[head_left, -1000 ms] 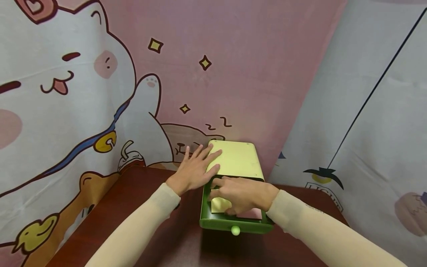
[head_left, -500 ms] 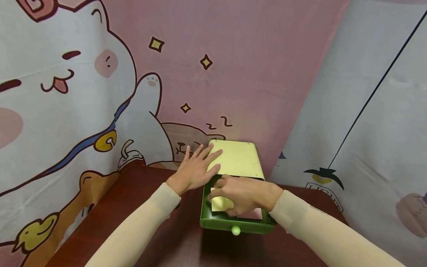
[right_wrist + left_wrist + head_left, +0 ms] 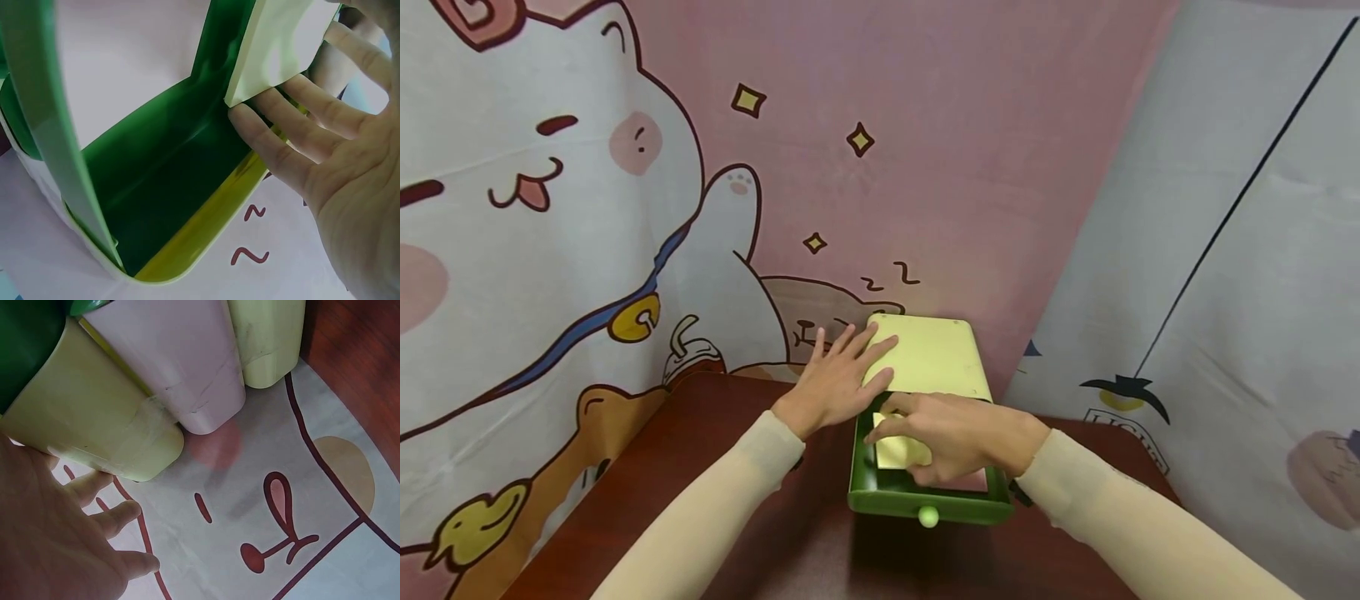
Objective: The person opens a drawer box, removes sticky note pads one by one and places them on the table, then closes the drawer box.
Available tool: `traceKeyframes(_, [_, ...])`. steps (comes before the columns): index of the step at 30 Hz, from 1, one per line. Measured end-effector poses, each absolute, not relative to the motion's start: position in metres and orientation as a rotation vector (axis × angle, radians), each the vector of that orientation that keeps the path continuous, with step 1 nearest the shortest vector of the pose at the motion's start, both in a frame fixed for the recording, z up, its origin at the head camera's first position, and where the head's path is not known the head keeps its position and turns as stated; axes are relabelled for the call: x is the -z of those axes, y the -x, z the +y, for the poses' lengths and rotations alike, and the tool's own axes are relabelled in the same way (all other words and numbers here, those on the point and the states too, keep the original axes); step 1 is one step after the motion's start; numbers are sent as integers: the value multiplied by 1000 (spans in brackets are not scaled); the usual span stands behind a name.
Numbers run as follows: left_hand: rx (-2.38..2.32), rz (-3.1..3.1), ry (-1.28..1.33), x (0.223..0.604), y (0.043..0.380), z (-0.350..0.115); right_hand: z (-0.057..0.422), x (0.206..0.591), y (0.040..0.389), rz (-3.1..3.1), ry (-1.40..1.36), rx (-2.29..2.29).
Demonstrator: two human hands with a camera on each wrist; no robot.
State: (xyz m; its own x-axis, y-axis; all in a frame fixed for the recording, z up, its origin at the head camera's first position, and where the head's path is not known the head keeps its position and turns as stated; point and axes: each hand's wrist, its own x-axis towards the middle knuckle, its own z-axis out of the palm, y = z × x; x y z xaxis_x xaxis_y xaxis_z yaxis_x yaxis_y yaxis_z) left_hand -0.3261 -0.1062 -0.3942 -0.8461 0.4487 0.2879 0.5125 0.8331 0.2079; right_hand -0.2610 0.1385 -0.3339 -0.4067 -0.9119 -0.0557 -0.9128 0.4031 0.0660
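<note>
A small drawer cabinet (image 3: 932, 354) with a pale yellow top stands on the table, its green top drawer (image 3: 887, 502) pulled out. My left hand (image 3: 835, 383) lies with spread fingers on the left edge of that top. Inside the drawer, my right hand (image 3: 958, 433) pinches a pale yellow sticky-note pad (image 3: 898, 446). In the right wrist view, fingers lie along the back of the pad (image 3: 275, 50), which stands tilted; the thumb is mostly cut off. Beneath the right hand a pink pad (image 3: 967, 481) is partly covered.
A light green knob (image 3: 928, 517) sits on the drawer's front. Pale yellow and pink casings (image 3: 169, 356) are stacked in the left wrist view. The dark red table (image 3: 722, 467) meets a cartoon-printed cloth (image 3: 962, 167) behind the cabinet.
The yellow pad has tilted and risen slightly in the drawer, and my right hand has shifted a little to the right with it. My left hand has stayed in place.
</note>
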Motion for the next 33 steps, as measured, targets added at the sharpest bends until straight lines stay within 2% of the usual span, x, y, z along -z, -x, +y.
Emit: traceKeyframes(33, [399,-2794,731,395,328,-104,181,321,260,2726,1878,124])
